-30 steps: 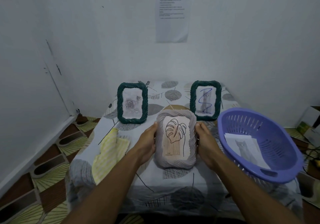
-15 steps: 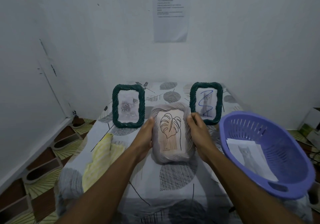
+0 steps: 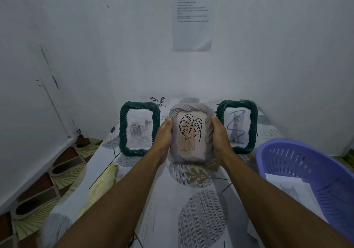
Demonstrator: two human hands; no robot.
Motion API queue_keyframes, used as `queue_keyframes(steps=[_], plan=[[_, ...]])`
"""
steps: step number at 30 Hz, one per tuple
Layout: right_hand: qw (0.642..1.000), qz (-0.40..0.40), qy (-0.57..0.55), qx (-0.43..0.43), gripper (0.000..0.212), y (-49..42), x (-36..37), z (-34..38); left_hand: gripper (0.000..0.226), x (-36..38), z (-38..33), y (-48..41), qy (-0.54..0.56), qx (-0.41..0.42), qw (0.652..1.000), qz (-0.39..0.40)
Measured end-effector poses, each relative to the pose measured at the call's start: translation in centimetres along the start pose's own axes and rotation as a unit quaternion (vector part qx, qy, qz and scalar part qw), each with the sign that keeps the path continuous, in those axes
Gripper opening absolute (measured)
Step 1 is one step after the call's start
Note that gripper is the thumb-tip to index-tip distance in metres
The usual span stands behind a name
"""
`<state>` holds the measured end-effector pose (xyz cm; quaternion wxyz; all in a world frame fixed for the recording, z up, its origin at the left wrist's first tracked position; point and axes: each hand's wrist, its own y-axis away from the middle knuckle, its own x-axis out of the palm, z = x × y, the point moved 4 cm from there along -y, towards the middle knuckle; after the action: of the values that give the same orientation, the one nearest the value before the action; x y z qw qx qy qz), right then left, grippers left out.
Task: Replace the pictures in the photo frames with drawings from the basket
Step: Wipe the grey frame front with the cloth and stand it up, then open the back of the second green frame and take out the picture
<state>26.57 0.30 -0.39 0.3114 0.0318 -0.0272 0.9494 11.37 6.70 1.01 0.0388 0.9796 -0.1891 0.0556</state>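
I hold a grey wavy photo frame (image 3: pixel 191 111) with a leaf line drawing upright at the far middle of the table. My left hand (image 3: pixel 164 134) grips its left side and my right hand (image 3: pixel 220 134) its right side. A dark green frame (image 3: pixel 123 131) with a rose picture stands to its left. Another dark green frame (image 3: pixel 253 129), holding a cat picture with a blue scribble, stands to its right. The purple basket (image 3: pixel 283 152) at the right holds white sheets (image 3: pixel 287 186).
A yellow cloth (image 3: pixel 103 180) lies on the patterned tablecloth (image 3: pixel 201 219) at the left. White walls close in behind and to the left. A printed sheet (image 3: pixel 192 16) hangs on the back wall. The patterned floor (image 3: pixel 47 180) shows at the left.
Both hands have carried the grey frame away from me to the back of the table, between the two green frames, and tipped it more upright.
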Motion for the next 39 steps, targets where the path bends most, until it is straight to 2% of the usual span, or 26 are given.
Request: queue_keyframes(steps=[2,4,6,9,12,17,20,23,26,29,33,35,39], plan=[[1.000,0.002,-0.001,0.010,0.078,-1.3,0.2,-0.9,0.050,-0.3,1.0,-1.1,-0.011,0.005,1.000,-0.013],[1.000,0.003,0.004,0.002,0.053,-0.3,0.8,0.3,0.069,-0.8,2.9,-2.9,-0.019,0.008,0.999,-0.027],[1.000,0.009,0.009,-0.006,0.031,-0.1,1.0,0.2,0.076,-0.9,3.8,-3.4,-0.033,0.001,0.999,-0.029],[1.000,0.011,0.007,-0.005,0.029,-0.3,0.6,-1.0,0.053,-0.6,3.5,-2.7,-0.054,-0.002,0.998,-0.022],[1.000,0.002,0.006,-0.002,0.030,-0.2,0.2,-1.8,0.058,-0.7,3.5,-2.0,-0.088,-0.005,0.996,-0.033],[0.993,-0.060,0.096,-0.033,0.042,1.2,-0.6,-1.6,0.043,-0.4,2.2,0.1,-0.186,0.060,0.979,-0.056],[0.985,-0.086,0.138,-0.056,0.042,2.1,-0.8,-0.9,0.060,-0.4,2.2,0.9,-0.224,0.093,0.968,-0.063],[0.980,-0.076,0.171,-0.065,0.035,2.7,-1.0,-0.3,0.083,-0.6,2.1,1.3,-0.226,0.101,0.966,-0.077],[0.972,-0.094,0.194,-0.092,0.024,2.8,-1.8,1.1,0.067,-0.7,0.7,2.4,-0.258,0.169,0.944,-0.117],[0.955,-0.125,0.228,-0.141,0.020,1.9,-3.6,4.4,0.055,0.0,-1.1,2.9,-0.310,0.274,0.900,-0.137],[0.928,-0.174,0.277,-0.175,0.024,-1.3,-8.2,8.1,0.039,4.3,-3.6,1.6,-0.362,0.355,0.861,-0.029],[0.919,-0.184,0.311,-0.155,0.031,-3.0,-10.5,8.6,0.034,7.3,-4.8,1.0,-0.336,0.355,0.872,0.021],[0.931,-0.163,0.322,-0.049,0.045,-5.9,-14.2,7.2,0.036,12.0,-5.2,-0.1,-0.238,0.262,0.933,0.060]])
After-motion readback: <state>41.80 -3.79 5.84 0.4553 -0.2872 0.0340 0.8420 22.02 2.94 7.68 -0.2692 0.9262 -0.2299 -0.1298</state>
